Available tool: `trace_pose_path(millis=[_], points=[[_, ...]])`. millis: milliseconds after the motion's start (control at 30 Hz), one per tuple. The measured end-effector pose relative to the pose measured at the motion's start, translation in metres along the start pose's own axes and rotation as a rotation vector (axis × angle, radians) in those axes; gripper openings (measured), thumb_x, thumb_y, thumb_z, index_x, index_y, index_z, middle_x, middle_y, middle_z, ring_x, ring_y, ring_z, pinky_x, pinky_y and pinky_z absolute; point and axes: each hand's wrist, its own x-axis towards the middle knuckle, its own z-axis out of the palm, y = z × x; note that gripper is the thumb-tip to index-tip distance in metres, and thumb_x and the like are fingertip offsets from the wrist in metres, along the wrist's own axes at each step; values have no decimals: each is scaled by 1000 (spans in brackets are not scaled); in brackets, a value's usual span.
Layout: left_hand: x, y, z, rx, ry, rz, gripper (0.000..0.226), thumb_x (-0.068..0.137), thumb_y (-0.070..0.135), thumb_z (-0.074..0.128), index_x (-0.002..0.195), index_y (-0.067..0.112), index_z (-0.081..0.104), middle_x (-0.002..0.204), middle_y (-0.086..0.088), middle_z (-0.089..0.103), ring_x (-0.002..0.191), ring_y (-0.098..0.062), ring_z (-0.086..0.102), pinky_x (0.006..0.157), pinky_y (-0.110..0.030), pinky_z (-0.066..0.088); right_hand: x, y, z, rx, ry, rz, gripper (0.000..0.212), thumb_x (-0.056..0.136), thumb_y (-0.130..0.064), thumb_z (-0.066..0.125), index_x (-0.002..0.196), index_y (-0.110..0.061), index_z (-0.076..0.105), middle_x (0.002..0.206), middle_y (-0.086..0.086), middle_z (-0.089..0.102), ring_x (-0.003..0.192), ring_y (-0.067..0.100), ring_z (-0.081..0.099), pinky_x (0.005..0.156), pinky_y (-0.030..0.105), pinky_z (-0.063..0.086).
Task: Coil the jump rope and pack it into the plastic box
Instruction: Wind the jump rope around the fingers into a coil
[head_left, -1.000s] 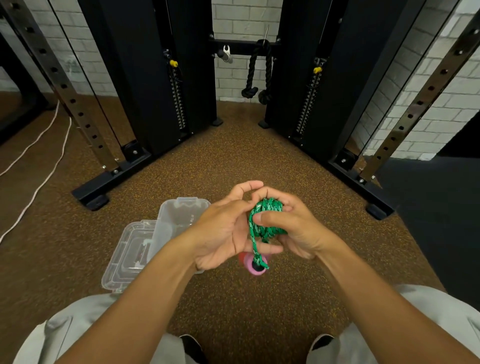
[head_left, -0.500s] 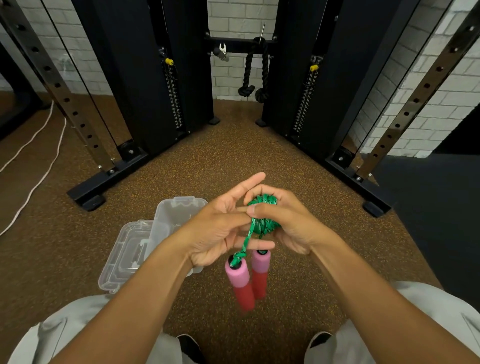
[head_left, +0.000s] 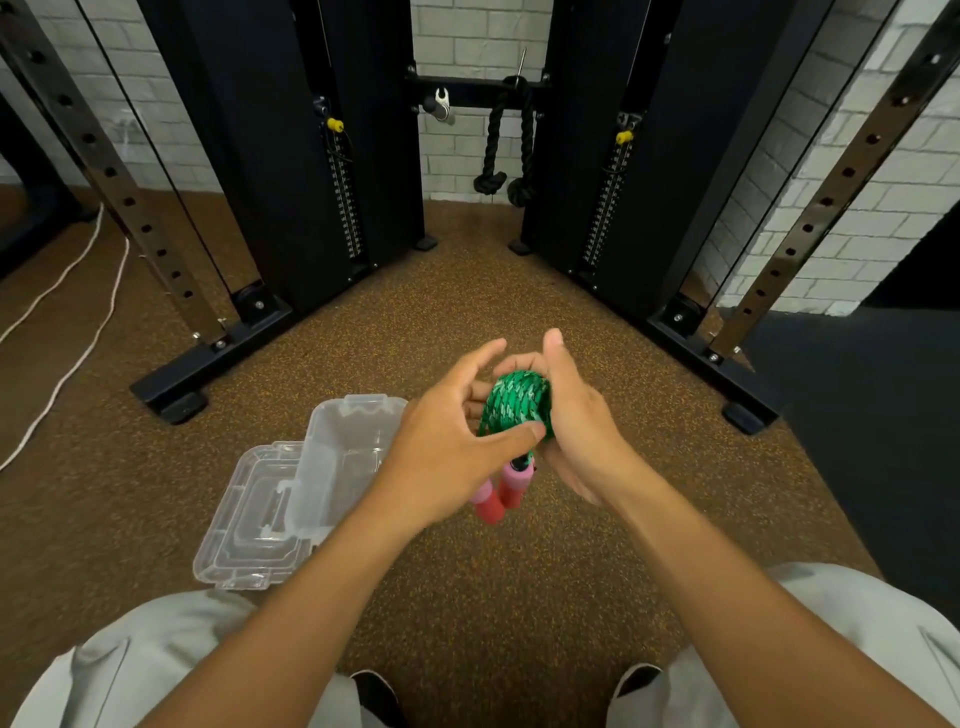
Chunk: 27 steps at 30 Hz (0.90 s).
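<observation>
1. Holding the green jump rope coiled into a tight bundle, both hands up over the speckled brown gym floor.
2. Right hand cupped round the coil, thumb up.
3. Left hand: thumb pressed on the coil's lower edge, other fingers loose & spread.
4. Pink handles dangle below, side by side.
5. Clear plastic box sits open on the floor just left of the hands, lid flopped beside it.

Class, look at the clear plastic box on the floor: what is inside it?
The plastic box looks empty where visible; its lid lies open beside it. The left hand covers its right end, so that corner cannot be checked.
</observation>
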Motion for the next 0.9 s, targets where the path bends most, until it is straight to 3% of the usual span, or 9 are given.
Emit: trace_pose_path(millis=[133, 267, 400, 567, 667, 767, 833, 900], points=[[2, -2, 3, 56, 27, -25, 83, 81, 33, 84, 151, 46, 39, 114, 15, 70, 106, -3, 68, 98, -37, 57, 4, 6, 4, -52, 13, 26, 69, 90, -76, 30, 105, -23, 72, 113, 19, 76, 113, 33, 72, 106, 57, 51], [0, -3, 3, 134, 35, -17, 77, 77, 47, 80, 146, 47, 45, 126, 17, 67, 118, -6, 64, 103, -40, 55, 1, 11, 6, -79, -30, -1, 72, 95, -76, 24, 116, -24, 69, 113, 10, 78, 114, 24, 73, 111, 55, 48], [4, -4, -2, 178, 118, -7, 56, 84, 26, 77, 133, 43, 58, 113, 18, 71, 101, -1, 68, 93, -36, 59, -2, 9, 9, -79, -94, -16, 77, 94, -77, 22, 124, -22, 65, 123, 10, 74, 124, 21, 67, 116, 51, 43], [10, -4, -23, -50, 71, -44, 44, 89, 2, 73, 123, 29, 69, 109, 7, 77, 103, -10, 73, 88, -26, 60, -6, 0, 0, -86, -141, -80, 55, 106, -56, 25, 130, -23, 63, 133, 3, 68, 128, 13, 63, 117, 39, 44], [10, -1, -34, -177, 65, -46, 44, 89, -1, 72, 121, 29, 71, 110, 2, 78, 107, -19, 73, 90, -35, 60, -1, 1, -15, -131, -138, -138, 42, 97, -43, 45, 134, -29, 58, 140, -7, 65, 135, 10, 56, 120, 36, 40], [10, 2, -42, -261, 58, -39, 44, 90, -4, 70, 121, 28, 69, 110, 1, 79, 106, -21, 74, 87, -38, 63, 5, 14, -32, -234, -215, -79, 63, 81, -22, 58, 143, -35, 53, 147, -18, 58, 145, 8, 45, 124, 47, 33], [9, 4, -45, -282, 51, -38, 45, 91, -4, 69, 120, 29, 69, 110, 2, 79, 107, -21, 75, 89, -42, 63, 6, 25, -34, -297, -343, 11, 76, 78, -26, 67, 147, -47, 42, 154, -23, 47, 152, 9, 35, 125, 54, 31], [8, 5, -46, -302, 46, -35, 45, 91, -5, 68, 121, 29, 68, 112, 0, 78, 111, -26, 73, 94, -48, 61, 4, 34, -29, -358, -447, 80, 91, 73, -35, 78, 151, -51, 33, 161, -20, 38, 151, 12, 35, 123, 55, 33]])
